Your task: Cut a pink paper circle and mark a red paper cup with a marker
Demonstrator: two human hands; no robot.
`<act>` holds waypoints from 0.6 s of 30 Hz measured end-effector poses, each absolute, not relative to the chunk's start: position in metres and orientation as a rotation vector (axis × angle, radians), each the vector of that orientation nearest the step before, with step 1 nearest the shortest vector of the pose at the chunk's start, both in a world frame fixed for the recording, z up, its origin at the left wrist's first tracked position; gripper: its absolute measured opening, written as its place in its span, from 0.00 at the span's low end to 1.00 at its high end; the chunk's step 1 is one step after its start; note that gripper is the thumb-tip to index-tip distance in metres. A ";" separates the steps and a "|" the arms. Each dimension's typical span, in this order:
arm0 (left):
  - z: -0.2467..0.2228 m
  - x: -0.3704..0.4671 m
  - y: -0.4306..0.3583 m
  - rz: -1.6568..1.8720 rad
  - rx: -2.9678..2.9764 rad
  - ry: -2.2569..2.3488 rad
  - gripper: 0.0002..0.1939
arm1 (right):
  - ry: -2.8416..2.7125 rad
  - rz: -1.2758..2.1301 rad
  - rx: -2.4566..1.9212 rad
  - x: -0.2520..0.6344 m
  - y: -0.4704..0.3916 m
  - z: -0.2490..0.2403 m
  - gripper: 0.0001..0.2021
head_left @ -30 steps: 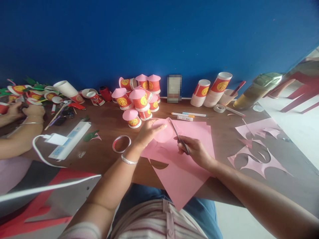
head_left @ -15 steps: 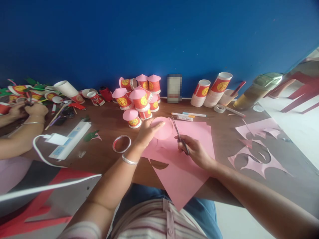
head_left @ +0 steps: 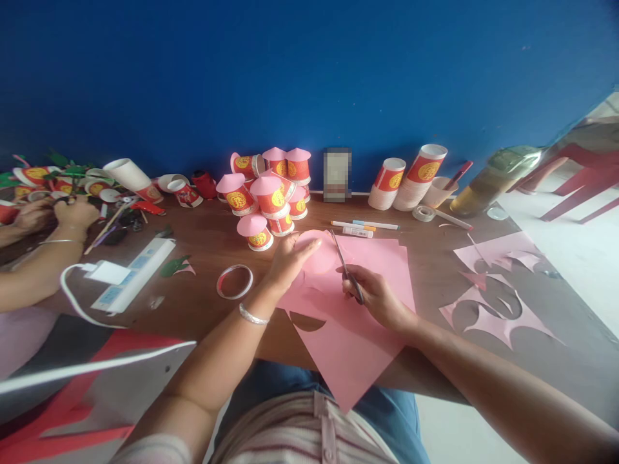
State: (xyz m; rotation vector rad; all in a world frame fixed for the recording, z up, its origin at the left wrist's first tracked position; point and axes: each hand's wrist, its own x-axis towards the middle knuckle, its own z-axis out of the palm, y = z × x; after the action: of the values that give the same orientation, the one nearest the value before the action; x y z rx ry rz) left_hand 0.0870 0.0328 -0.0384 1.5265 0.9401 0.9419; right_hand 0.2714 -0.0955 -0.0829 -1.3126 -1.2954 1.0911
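Pinched in my left hand [head_left: 290, 258] is a round pink paper disc [head_left: 323, 254], its thumb lying across the top face. My right hand [head_left: 374, 293] is wrapped round the handles of a pair of scissors [head_left: 344, 261], whose blades point up and away along the disc's right edge. Whether the blades are parted cannot be made out. Below both hands lie large pink paper sheets [head_left: 353, 348], with a curved piece cut from one edge. Just beyond the disc stand several red paper cups [head_left: 273, 201] with pink cone tops.
Markers [head_left: 374, 225] lie behind the sheets. Cup stacks [head_left: 425, 167], a tape roll [head_left: 423, 213] and a bottle [head_left: 488, 177] stand back right. Pink offcuts [head_left: 503, 319] lie right; a tape ring [head_left: 235, 281] and power strip [head_left: 138, 274] left. Another person's hands [head_left: 72, 212] work far left.
The scissors and my right hand have shifted slightly left along the disc's edge. My left hand still holds the disc, which has tilted a little. The whole view has moved slightly.
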 end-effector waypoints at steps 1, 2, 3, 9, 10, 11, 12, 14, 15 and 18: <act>-0.038 0.088 0.032 0.945 1.525 0.942 0.18 | -1.294 1.092 -1.314 0.271 -0.096 -0.082 0.20; -0.037 0.088 0.031 0.943 1.518 0.939 0.18 | -1.293 1.095 -1.313 0.270 -0.096 -0.081 0.19; -0.036 0.088 0.031 0.941 1.506 0.930 0.19 | -1.292 1.098 -1.311 0.270 -0.096 -0.080 0.18; -0.038 0.088 0.032 0.944 1.478 0.928 0.19 | -1.274 1.112 -1.311 0.269 -0.096 -0.078 0.17; -0.039 0.088 0.033 0.955 1.481 0.950 0.19 | -1.270 1.113 -1.314 0.269 -0.096 -0.079 0.17; -0.040 0.088 0.034 0.967 1.484 0.968 0.19 | -1.269 1.113 -1.316 0.270 -0.096 -0.079 0.17; -0.040 0.088 0.034 0.976 1.489 0.977 0.19 | -1.271 1.113 -1.318 0.270 -0.096 -0.080 0.16; -0.041 0.088 0.034 0.979 1.501 0.978 0.19 | -1.280 1.111 -1.320 0.270 -0.096 -0.080 0.16; -0.041 0.088 0.034 0.974 1.506 0.972 0.19 | -1.283 1.109 -1.317 0.271 -0.096 -0.080 0.16; -0.039 0.089 0.032 0.957 1.514 0.956 0.20 | -1.282 1.105 -1.305 0.270 -0.096 -0.079 0.17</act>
State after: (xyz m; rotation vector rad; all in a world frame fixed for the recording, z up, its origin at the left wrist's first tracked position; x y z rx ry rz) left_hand 0.0892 0.0321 -0.0389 1.5139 0.9561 0.9570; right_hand 0.2700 -0.0958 -0.0794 -1.3052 -1.2824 1.1052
